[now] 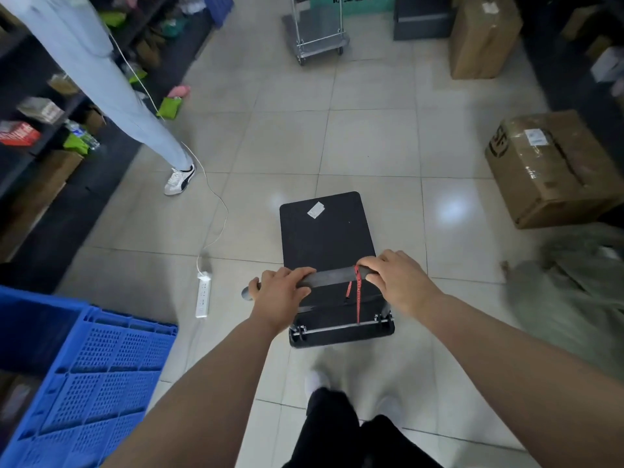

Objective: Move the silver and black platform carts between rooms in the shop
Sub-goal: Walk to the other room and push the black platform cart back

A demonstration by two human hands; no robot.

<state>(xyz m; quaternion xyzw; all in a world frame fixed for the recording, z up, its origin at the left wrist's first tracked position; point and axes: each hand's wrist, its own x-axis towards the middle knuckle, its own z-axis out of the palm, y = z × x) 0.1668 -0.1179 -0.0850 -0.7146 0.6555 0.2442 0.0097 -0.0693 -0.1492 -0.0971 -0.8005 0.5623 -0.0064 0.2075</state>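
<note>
A black platform cart stands on the tiled floor right in front of me, with a white sticker on its deck and a red cord hanging from its handle. My left hand grips the left end of that handle. My right hand grips the right end. A silver platform cart with an upright metal handle stands far ahead at the top of the view, apart from both hands.
Another person's leg and sneaker stand at the left by dark shelving. A white power strip and its cable lie on the floor. A blue crate is near left. Cardboard boxes and green sacks line the right.
</note>
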